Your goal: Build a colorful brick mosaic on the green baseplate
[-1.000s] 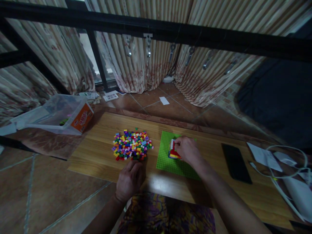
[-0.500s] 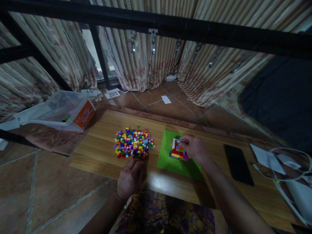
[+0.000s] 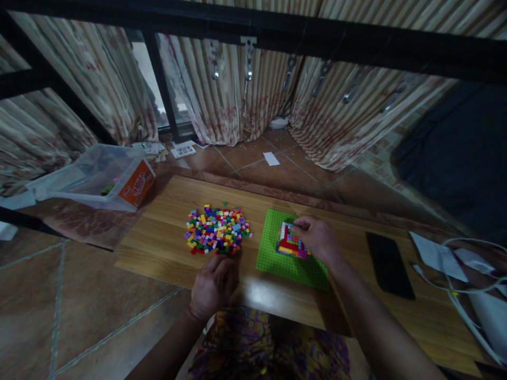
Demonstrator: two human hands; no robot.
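Note:
A small block structure (image 3: pixel 288 245) of toy building bricks, with white, red, yellow and purple pieces, stands on a green studded baseplate (image 3: pixel 266 258). My right hand (image 3: pixel 317 237) reaches over its far right part, thumb and forefinger pinched at the top. Whatever sits between those fingertips is too small to tell. A loose pile of many-coloured bricks (image 3: pixel 216 229) lies left of the baseplate. At the near edge of that pile my left hand (image 3: pixel 213 285) rests by the table's front edge, fingers curled in. Its fingertips and anything in them are hidden.
The wooden tabletop (image 3: pixel 154 227) carries a black phone-like slab (image 3: pixel 390 265) on the right, near white cables (image 3: pixel 463 311) and a paper sheet (image 3: pixel 431 253). A clear plastic bin (image 3: pixel 95 174) with an orange label stands at the left. Curtains (image 3: pixel 222 100) hang behind a dark metal bar (image 3: pixel 277 39).
The camera view has shifted slightly. Both hands stay in nearly the same places, the right one still pinching at the top of the block structure.

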